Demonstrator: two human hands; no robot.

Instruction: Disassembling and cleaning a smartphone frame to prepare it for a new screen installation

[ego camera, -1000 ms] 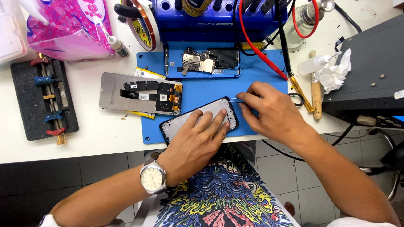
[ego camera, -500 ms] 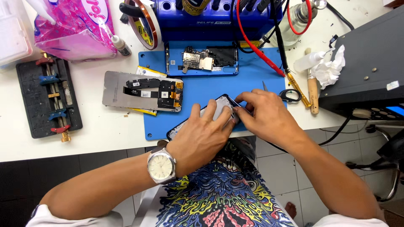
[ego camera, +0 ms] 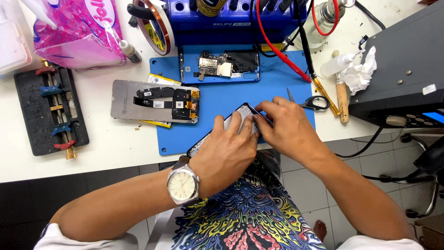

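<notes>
Your left hand [ego camera: 229, 155] lies flat over the phone screen panel [ego camera: 240, 115], fingers spread and pressing down on its glass, so only the panel's upper corner and lower left edge show. The panel lies tilted on the near edge of the blue work mat [ego camera: 231, 95], its lower end hanging past the table edge. Your right hand [ego camera: 286, 129] meets it from the right, with thumb and forefinger pinched together at the panel's upper right edge; whether they grip something small there cannot be told. A silver wristwatch [ego camera: 183, 185] sits on your left wrist. Black-handled scissors [ego camera: 311, 102] lie just beyond your right hand. An opened phone body [ego camera: 219, 65] rests at the mat's far side, and a silver back plate [ego camera: 155, 102] lies across the mat's left edge.
</notes>
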